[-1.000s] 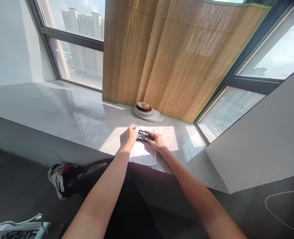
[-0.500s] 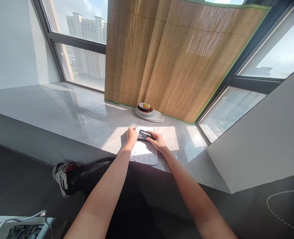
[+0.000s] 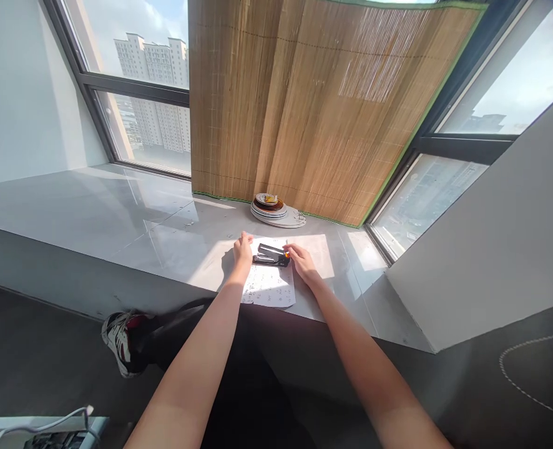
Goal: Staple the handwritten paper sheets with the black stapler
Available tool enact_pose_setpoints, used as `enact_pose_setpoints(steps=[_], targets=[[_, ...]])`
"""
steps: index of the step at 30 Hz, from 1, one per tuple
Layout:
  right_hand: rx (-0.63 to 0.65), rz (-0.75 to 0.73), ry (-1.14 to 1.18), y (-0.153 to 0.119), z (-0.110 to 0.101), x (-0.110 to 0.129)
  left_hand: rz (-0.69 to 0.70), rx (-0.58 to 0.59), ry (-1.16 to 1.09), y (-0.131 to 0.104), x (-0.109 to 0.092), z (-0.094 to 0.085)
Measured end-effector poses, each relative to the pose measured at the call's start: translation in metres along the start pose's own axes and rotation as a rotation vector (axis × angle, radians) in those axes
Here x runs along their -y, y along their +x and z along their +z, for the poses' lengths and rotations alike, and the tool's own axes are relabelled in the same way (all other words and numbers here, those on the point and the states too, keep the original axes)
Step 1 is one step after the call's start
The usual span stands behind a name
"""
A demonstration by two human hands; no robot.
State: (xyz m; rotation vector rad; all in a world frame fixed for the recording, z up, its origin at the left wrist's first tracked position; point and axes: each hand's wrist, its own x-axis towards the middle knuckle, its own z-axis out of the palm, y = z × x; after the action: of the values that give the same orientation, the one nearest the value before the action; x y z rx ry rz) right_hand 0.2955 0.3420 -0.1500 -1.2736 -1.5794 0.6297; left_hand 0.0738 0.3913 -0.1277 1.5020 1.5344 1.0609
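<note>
A black stapler [image 3: 271,257] with an orange spot at its right end lies across white sheets of paper [image 3: 269,289] marked with handwriting. Its top arm is lifted from its base. At the left edge of the paper is my left hand [image 3: 243,254], fingers closed on the sheet beside the stapler's left end. My right hand [image 3: 303,262] is at the stapler's right end, its fingers loosely stretched out and the fingertips close to or touching the orange part. Contact there is hard to make out.
Behind the paper, a stack of plates [image 3: 269,211] stands on the tiled window ledge [image 3: 164,243]. A bamboo blind [image 3: 304,112] hangs behind it. The ledge's front edge runs just before my legs. A white-framed box with a cable [image 3: 47,430] stands at lower left.
My right hand has loosened from the stapler and slid to its right end. The stapler has shifted slightly left, more of it now showing. My left hand stays by the paper's left edge.
</note>
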Motion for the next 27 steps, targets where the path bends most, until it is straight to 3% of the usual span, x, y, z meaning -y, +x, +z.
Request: enact_pose_setpoints(steps=[4,7,12,19,24,27], targets=[[0.045,0.028,-0.068,0.002,0.003,0.0,-0.209,-0.014,-0.703,0.004,-0.004,-0.007],[0.086,0.03,-0.098,0.005,0.005,0.0,-0.297,-0.043,-1.033,0.005,-0.003,-0.014],[0.104,0.028,-0.085,0.005,0.004,0.003,-0.354,-0.085,-1.111,0.007,-0.002,-0.022],[0.055,-0.243,-0.263,-0.003,0.009,0.013,-0.366,-0.04,-1.236,0.004,-0.007,-0.021],[-0.198,-0.513,-0.396,-0.009,0.014,0.025,-0.396,0.082,-1.334,-0.001,-0.007,-0.019],[-0.271,-0.623,-0.515,-0.013,0.017,0.032,-0.412,0.193,-1.312,-0.005,-0.007,-0.015]])
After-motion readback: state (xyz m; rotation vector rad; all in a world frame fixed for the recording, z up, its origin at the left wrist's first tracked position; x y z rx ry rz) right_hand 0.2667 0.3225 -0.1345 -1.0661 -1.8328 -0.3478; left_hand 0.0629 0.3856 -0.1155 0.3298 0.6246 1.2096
